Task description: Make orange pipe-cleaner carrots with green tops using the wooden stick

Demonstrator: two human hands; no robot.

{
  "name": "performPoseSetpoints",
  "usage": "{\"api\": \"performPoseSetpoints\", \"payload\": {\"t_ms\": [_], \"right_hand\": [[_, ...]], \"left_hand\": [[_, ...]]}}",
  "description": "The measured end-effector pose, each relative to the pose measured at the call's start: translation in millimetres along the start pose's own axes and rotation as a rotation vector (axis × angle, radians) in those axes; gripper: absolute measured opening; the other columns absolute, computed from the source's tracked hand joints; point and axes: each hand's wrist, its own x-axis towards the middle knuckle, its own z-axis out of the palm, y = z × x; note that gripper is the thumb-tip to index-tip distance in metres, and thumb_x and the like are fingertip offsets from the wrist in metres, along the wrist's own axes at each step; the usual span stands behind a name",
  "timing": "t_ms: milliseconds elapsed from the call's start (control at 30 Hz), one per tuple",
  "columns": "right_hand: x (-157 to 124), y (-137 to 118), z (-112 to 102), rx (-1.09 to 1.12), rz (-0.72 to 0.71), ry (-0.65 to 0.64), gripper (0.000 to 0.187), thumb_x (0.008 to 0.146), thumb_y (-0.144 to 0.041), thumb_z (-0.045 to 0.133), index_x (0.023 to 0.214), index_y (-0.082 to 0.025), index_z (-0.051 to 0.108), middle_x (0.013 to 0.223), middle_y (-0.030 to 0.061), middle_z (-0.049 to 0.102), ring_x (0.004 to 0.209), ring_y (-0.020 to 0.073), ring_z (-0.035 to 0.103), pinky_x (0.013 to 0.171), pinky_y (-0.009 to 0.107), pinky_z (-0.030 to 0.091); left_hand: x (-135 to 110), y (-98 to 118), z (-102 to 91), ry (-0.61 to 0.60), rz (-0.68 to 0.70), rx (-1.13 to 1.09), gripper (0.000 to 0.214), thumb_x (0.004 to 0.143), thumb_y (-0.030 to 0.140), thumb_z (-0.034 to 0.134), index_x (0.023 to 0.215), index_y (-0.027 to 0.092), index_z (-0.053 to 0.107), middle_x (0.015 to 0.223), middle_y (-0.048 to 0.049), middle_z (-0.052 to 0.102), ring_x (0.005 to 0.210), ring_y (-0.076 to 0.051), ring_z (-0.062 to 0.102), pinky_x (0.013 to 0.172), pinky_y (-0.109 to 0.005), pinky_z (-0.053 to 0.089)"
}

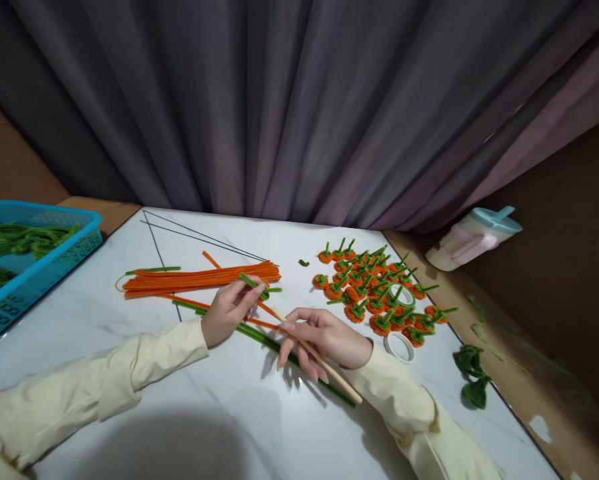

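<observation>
My left hand (pixel 229 312) pinches a green stem (pixel 249 280) in front of the orange bundle (pixel 194 280); my right hand (pixel 329 337) holds a stick (pixel 342 383), its fingers partly hiding the green strips (pixel 259 337) below. Pumpkins (pixel 354 312) crowd the table (pixel 289 433) to my right, with 2 tape rolls (pixel 390 355), 1 among them. Farther right are leaves (pixel 475 393) and a cup (pixel 437 260); at far left, a basket (pixel 82 217).

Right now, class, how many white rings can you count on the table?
2. One white ring lies among the orange-and-green pieces; the other white ring lies at their near edge, beside the right sleeve. More could be hidden.
</observation>
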Motion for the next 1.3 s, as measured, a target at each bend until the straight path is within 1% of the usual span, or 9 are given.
{"api": "performPoseSetpoints", "payload": {"t_ms": [67,167,233,300,533,733,900,1133,1300], "right_hand": [[2,5,-2,-0.23,-0.025,0.159,0.025,0.081,-0.042,0.049,0.081,-0.018,0.043,0.064,0.0008,0.065,0.03,0.0074,0.043,0.028,0.018,0.03],[7,15,-4,-0.714,-0.143,0.412,0.014,0.084,-0.028,0.045,0.075,-0.018,0.048,0.056,-0.0013,0.058,0.038,0.0078,0.043,0.039,0.019,0.032],[10,19,-4,-0.961,-0.2,0.508,0.014,0.082,-0.023,0.047,0.07,-0.017,0.052,0.055,0.0,0.056,0.047,0.0102,0.047,0.048,0.021,0.034],[11,20,-3,-1.058,-0.224,0.54,0.014,0.081,-0.024,0.051,0.071,-0.017,0.055,0.06,0.0014,0.057,0.054,0.0118,0.049,0.052,0.023,0.034],[7,15,6,-0.89,-0.468,0.571,0.022,0.082,-0.038,0.053,0.074,-0.018,0.052,0.069,0.002,0.058,0.061,0.0124,0.05,0.057,0.024,0.039],[8,20,16,-0.754,-0.58,0.572,0.012,0.085,-0.032,0.048,0.084,-0.02,0.046,0.072,0.0007,0.055,0.063,0.0124,0.052,0.057,0.023,0.042],[12,28,18,-0.751,-0.754,0.593,0.012,0.088,-0.025,0.042,0.083,-0.019,0.052,0.08,0.0046,0.056,0.07,0.0131,0.053,0.061,0.024,0.043],[18,29,14,-0.612,-0.696,0.605,0.016,0.083,-0.029,0.051,0.072,-0.019,0.056,0.073,0.0032,0.057,0.064,0.0122,0.052,0.056,0.023,0.044],[15,25,14,-0.644,-0.689,0.591,0.019,0.083,-0.032,0.052,0.07,-0.019,0.057,0.07,0.0032,0.058,0.061,0.0117,0.051,0.052,0.023,0.041]], "left_hand": [[1,1,1.1,-0.002,-0.134,-0.148,0.026,0.085,0.04,0.048,0.09,0.015,0.05,0.055,0.0035,0.049,0.044,-0.008,0.047,0.042,-0.018,0.042],[1,3,3.3,-0.014,-0.233,-0.279,0.029,0.082,0.044,0.051,0.088,0.016,0.048,0.052,0.005,0.047,0.042,-0.008,0.047,0.038,-0.017,0.041],[0,4,4.4,-0.041,-0.247,-0.313,0.029,0.082,0.043,0.052,0.088,0.015,0.048,0.054,0.0042,0.049,0.042,-0.008,0.047,0.038,-0.017,0.041],[-2,5,5.1,-0.073,-0.235,-0.326,0.028,0.082,0.042,0.053,0.087,0.015,0.048,0.058,0.0025,0.053,0.044,-0.008,0.05,0.039,-0.018,0.042],[-3,7,6.5,-0.117,-0.14,-0.305,0.024,0.082,0.038,0.054,0.083,0.014,0.052,0.058,0.0003,0.057,0.044,-0.009,0.052,0.038,-0.018,0.042],[-7,8,8.9,-0.143,-0.112,-0.261,0.025,0.081,0.038,0.055,0.081,0.013,0.056,0.062,-0.0013,0.057,0.041,-0.008,0.049,0.038,-0.018,0.043],[-9,10,11.4,-0.174,-0.151,-0.307,0.023,0.082,0.036,0.054,0.082,0.013,0.054,0.059,0.0003,0.054,0.044,-0.009,0.051,0.038,-0.018,0.043],[-9,12,12.6,-0.185,-0.198,-0.309,0.024,0.081,0.038,0.055,0.082,0.014,0.053,0.063,0.0007,0.054,0.046,-0.008,0.052,0.037,-0.016,0.042],[-5,8,8.7,-0.262,-0.195,-0.268,0.027,0.08,0.039,0.056,0.087,0.013,0.058,0.066,-0.0021,0.058,0.05,-0.01,0.051,0.041,-0.018,0.044]]}}
